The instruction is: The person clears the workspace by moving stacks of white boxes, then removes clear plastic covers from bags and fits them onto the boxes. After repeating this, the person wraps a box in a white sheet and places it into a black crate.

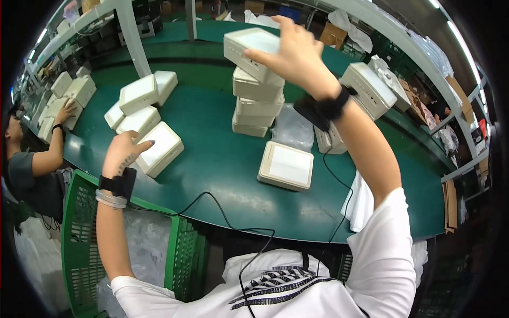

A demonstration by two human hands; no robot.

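Observation:
My right hand (299,58) spans a cream box-shaped device (253,45) with a pale top panel and small ports along its side. Its thumb lies against the near face and the fingers reach over the far side. This device sits tilted at the top of a stack of similar devices (258,108). To the left, my left hand (126,151) is at the left edge of another cream device (160,146), thumb stretched over its top and fingers apart. Behind it lie several more such devices (139,94). One device (286,165) lies flat and apart, near the table's middle.
A clear plastic bag (293,127) lies beside the stack on the green table (212,175). More devices (369,90) are piled at right. A green crate (79,233) with plastic bags stands lower left. Black cables run from my wristbands. At far left, a person (37,164) touches other devices.

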